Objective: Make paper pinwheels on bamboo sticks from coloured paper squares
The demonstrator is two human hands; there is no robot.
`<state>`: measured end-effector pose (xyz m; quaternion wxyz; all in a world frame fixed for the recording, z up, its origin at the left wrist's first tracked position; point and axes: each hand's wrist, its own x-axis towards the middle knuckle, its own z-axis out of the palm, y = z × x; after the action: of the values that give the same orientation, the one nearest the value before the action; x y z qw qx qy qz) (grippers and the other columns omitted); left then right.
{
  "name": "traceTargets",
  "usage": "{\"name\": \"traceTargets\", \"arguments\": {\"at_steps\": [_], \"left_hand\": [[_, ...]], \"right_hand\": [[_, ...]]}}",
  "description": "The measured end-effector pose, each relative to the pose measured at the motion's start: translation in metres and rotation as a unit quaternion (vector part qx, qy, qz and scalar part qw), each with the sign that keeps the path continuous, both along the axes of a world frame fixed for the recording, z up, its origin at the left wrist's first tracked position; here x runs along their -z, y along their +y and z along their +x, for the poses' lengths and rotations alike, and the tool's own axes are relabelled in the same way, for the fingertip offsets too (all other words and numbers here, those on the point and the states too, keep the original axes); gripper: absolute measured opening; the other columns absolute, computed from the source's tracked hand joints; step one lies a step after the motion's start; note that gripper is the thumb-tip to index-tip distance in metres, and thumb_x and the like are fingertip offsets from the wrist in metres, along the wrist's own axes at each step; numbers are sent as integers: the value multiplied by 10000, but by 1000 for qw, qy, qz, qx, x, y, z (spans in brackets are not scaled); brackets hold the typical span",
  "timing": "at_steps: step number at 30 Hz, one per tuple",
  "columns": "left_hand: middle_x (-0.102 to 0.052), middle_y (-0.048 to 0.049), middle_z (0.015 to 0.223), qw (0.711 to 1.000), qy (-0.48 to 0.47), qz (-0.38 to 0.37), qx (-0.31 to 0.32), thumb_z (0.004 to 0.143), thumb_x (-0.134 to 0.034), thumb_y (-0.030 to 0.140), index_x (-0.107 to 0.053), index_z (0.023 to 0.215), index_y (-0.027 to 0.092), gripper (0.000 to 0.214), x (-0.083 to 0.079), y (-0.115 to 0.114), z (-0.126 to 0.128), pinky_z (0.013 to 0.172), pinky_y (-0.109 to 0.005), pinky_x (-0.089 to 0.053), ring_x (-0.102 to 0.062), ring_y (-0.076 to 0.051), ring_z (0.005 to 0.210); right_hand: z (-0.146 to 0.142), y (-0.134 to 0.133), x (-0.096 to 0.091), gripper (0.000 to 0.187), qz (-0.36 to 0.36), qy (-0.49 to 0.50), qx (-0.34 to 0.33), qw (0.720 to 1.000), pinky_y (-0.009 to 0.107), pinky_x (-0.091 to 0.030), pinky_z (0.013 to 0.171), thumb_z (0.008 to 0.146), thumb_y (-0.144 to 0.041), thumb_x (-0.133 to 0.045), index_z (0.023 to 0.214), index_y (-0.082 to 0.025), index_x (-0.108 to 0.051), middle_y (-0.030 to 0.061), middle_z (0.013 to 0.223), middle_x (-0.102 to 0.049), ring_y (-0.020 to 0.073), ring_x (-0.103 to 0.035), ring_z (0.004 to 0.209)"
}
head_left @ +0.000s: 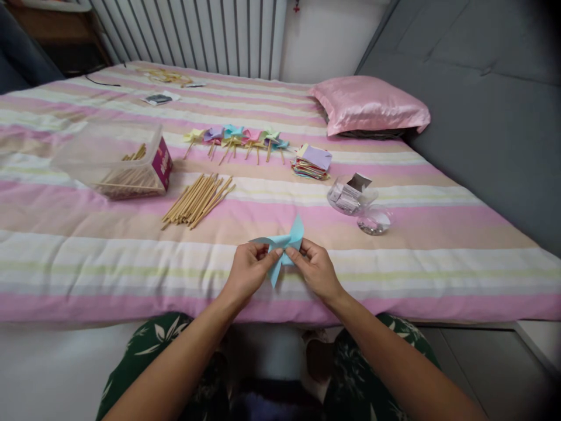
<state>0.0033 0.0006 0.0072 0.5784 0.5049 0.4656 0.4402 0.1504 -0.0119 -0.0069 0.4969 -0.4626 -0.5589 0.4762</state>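
Observation:
A light blue paper pinwheel (pixel 287 241) is held between my two hands near the bed's front edge, its pointed blades sticking out up, left and down. My left hand (pixel 249 266) pinches it from the left, thumb on the middle. From the other side my right hand (pixel 316 269) grips it, thumb also pressed close to the centre. Whatever lies under the thumbs is hidden. Beyond my hands, to the left, lies a bundle of thin wooden sticks (pixel 197 202). Finished pinwheels on sticks (pixel 234 137) rest in a row farther back.
A clear plastic tub (pixel 118 158) with more sticks lies at left. Right of the pinwheels sits a stack of coloured paper (pixel 312 161). Nearer are a clear container with a small box (pixel 348 193) and a round container of small metal pieces (pixel 374 220). A pink pillow (pixel 372 105) lies behind.

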Motion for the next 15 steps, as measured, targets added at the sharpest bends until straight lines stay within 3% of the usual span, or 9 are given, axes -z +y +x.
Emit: {"name": "traceTargets", "arguments": {"at_steps": [9,15], "left_hand": [[-607,10,596,996,-67,-44,27,602,-766,282,-680,665,130,186,-4,-2,3,534,-200,-381,-512,-95,557],[-628,3,602,989,-104,-101,27,585,-766,278,-680,650,128,184,-7,-2,3,531,-203,-388,-529,-94,537]], "right_hand": [[0,-2,0,174,38,-77,55,995,252,-412,619,811,-315,-538,719,-180,-598,3,666,-545,143,-481,658],[0,-3,-4,171,34,-68,34,997,281,-429,661,796,-325,-556,734,-178,-617,20,709,-588,164,-513,706]]}}
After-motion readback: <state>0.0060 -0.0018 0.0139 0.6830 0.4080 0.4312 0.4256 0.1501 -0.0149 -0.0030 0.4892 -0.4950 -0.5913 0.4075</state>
